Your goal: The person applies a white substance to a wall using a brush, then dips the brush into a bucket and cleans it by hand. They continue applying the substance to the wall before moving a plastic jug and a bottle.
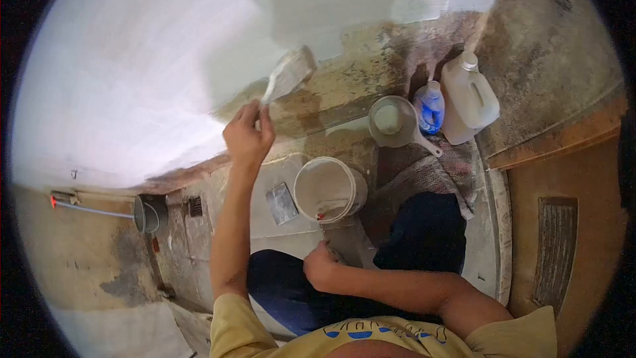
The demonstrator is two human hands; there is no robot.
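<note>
My left hand (pixel 249 134) is closed round the handle of a wide, white-coated brush (pixel 289 76), whose head is against or close to the wall where pale paint meets bare, stained surface. Lower down, my right hand (pixel 322 266) is curled between my knees, with something small and hard to make out beside its fingers. A white bucket (pixel 361 189) stands on the floor in front of it, with whitish residue and a small red item inside. Left of the bucket lies a flat grey square piece (pixel 282 203).
A white dipper (pixel 409 134) with pale contents, a blue-labelled bottle (pixel 430 114) and a large translucent jug (pixel 457 109) stand at the wall's foot on the right. A woven sack (pixel 440 176) lies below them. Far left are a dark bucket (pixel 141 215) and a long-handled tool (pixel 96 209).
</note>
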